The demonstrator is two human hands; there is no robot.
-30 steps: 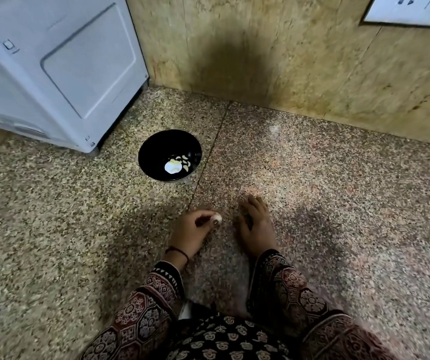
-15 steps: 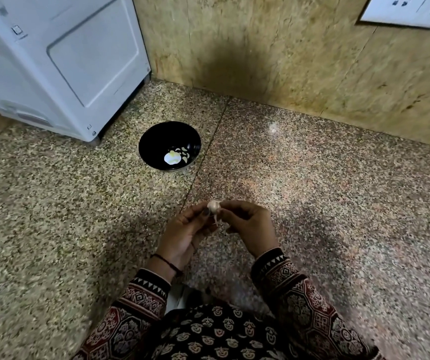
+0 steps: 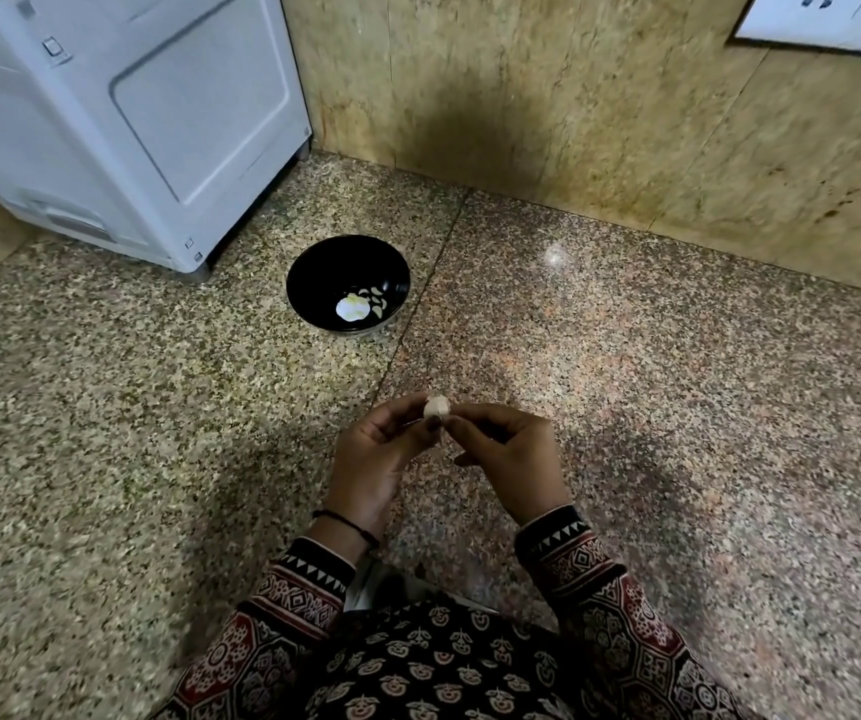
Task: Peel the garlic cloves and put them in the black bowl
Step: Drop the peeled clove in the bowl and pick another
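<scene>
Head view: left hand (image 3: pixel 374 459) and right hand (image 3: pixel 509 454) both pinch one garlic (image 3: pixel 437 406); bowl (image 3: pixel 314 272) at 11 o'clock.

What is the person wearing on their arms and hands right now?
Both arms wear long sleeves with a dark red, black and cream block print, ending in black cuffs with a row of white triangles. The left wrist carries a thin black thread band. The left hand and right hand are bare.

Speckled granite floor (image 3: pixel 678 407) with a straight seam running from the far wall toward the near side. White appliance (image 3: pixel 122 111) stands far left. Yellowish stone wall (image 3: pixel 548 96) along the far side. White socket plate (image 3: pixel 828 18) far right on the wall.
</scene>
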